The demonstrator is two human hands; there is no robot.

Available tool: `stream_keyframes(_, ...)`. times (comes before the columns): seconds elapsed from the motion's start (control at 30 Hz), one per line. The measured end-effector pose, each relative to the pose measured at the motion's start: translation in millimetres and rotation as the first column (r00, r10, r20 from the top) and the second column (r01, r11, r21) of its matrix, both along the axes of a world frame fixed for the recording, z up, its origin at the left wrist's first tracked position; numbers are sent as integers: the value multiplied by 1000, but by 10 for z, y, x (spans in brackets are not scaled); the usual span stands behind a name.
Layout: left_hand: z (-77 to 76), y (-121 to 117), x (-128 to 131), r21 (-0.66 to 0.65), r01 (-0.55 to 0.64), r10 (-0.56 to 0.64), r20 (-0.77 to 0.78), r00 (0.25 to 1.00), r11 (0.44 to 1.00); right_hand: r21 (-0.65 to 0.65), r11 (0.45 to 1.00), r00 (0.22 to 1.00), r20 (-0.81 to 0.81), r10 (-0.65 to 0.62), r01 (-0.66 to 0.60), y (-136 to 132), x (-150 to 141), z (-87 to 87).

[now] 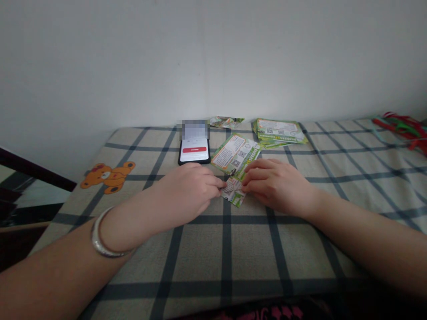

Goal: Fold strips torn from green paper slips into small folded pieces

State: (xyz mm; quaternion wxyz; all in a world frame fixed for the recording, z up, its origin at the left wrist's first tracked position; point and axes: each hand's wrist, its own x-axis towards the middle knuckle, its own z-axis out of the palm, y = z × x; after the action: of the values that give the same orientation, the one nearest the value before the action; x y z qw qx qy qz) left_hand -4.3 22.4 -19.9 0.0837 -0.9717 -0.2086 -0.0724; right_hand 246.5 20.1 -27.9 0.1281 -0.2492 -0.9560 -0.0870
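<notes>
A small folded piece of printed paper [234, 195], green and white with creases, lies on the table between my hands. My left hand [195, 191], with a silver bangle on the wrist, pinches its left edge with fingers pressed together. From the other side my right hand [276, 184] has its curled fingertips on the right edge; its thumb is mostly hidden. Just beyond lies a flat green-and-white leaflet [233, 153] with small print and square codes. Its lower end meets the folded piece, and I cannot tell whether the two are joined.
A phone [194, 153] with a lit screen lies beyond my left hand. Near the wall are a crumpled or folded paper [227, 122] and a stack of leaflets [280, 131]. Red and green strips [400, 129] lie far right. A bear picture [108, 177] marks the checked tablecloth [200, 258].
</notes>
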Motion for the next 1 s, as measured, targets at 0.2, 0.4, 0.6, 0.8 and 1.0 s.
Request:
stream_keyframes(0.2,8,20,-33,-62,17,-16,8,1000,998,6,1000,999,-33,-12,12,20,58,-13)
stream_keyframes(0.4,-43,48,-58,-107,63,-55,74,996,992,-50,999,999,-39,-4,2,39,70,7)
stream_keyframes(0.6,-99,80,-83,-167,38,-15,140,990,985,-184,983,994,-105,-13,-6,100,110,-23)
stream_keyframes(0.8,-132,8,-39,-134,-42,66,182,981,990,-278,960,982,-187,-23,-31,191,151,-86)
stream_keyframes(1.0,-187,-69,71,-71,-159,170,204,964,985,-233,972,980,-200,-19,-28,144,84,-73)
